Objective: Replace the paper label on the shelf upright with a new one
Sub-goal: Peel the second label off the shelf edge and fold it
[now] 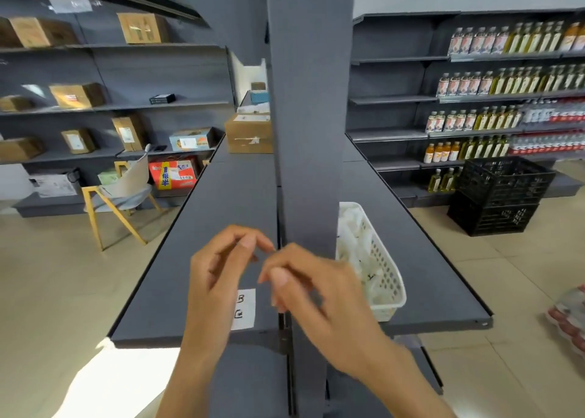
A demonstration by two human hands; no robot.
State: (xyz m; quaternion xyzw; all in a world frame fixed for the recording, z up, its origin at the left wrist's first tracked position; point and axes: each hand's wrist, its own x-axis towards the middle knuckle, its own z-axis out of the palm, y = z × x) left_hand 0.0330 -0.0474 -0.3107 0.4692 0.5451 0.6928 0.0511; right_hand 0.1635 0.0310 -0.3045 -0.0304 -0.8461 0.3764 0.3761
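- The left hand (218, 269) and the right hand (319, 294) hover close together over the near end of a dark grey shelf (202, 234), in front of the grey shelf upright (308, 117).
- Both hands have their fingers curled, thumb near forefinger, with the fingertips of the two hands almost meeting near the upright's left edge; the blur makes it impossible to tell whether anything thin is pinched between them.
- A white paper label (245, 308) with handwritten black marks lies flat on the shelf top, just near of the left hand's thumb and left of the upright; the left hand partly covers it.
- A white plastic basket (384, 269) holding white crumpled pieces sits on the shelf to the right of the upright, touching or just beside it.
- Far right, shelves carry rows of bottles (493, 79), with stacked black crates (500, 196) on the floor.
- Far left, shelves hold cardboard boxes (77, 95), and a chair (122, 193) stands on the floor.
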